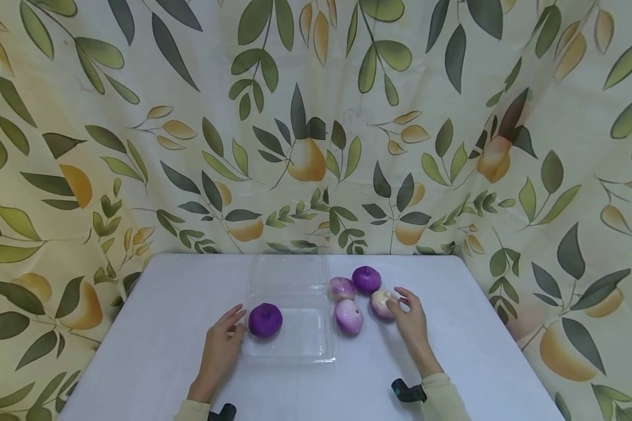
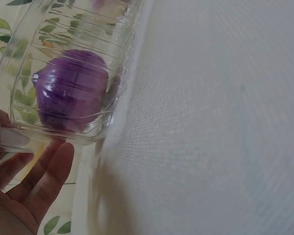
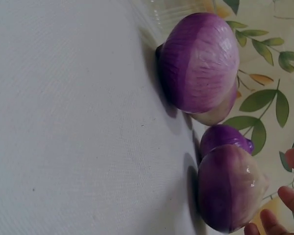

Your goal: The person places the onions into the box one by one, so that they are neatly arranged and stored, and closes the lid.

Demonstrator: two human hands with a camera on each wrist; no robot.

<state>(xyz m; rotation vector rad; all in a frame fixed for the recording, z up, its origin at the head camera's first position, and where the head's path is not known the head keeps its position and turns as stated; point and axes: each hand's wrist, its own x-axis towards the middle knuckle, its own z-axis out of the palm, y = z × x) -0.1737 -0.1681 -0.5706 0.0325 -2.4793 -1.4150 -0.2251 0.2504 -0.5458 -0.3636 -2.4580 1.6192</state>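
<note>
A: What is the left hand [image 1: 222, 339] doing?

B: It is resting with relaxed, straight fingers against the near-left corner of the clear plastic clamshell [image 1: 295, 345], steadying it and grasping nothing. A dark purple onion [image 1: 265, 320] is sitting inside the tray, just past those fingertips.

A: And the right hand [image 1: 412, 321]?

B: Its fingers are curving loosely around the pale onion [image 1: 382, 304], touching its far side. I am reading it as a light contact rather than a firm clasp; the right wrist view is showing only fingertips [image 3: 289, 198] beside the skin.

A: What is lying beyond that grip?

B: Three more onions are clustering just left of it: a striped one [image 1: 349, 316] nearest the tray, a pale purple one [image 1: 342, 288] and a darker one [image 1: 366, 279] behind.

A: What could go wrong?

B: The skin is looking smooth and glossy, so with so shallow a hold the onion could be slipping out and rolling into its neighbours. The thin tray could also be sliding if the left hand is pressing unevenly.
</note>
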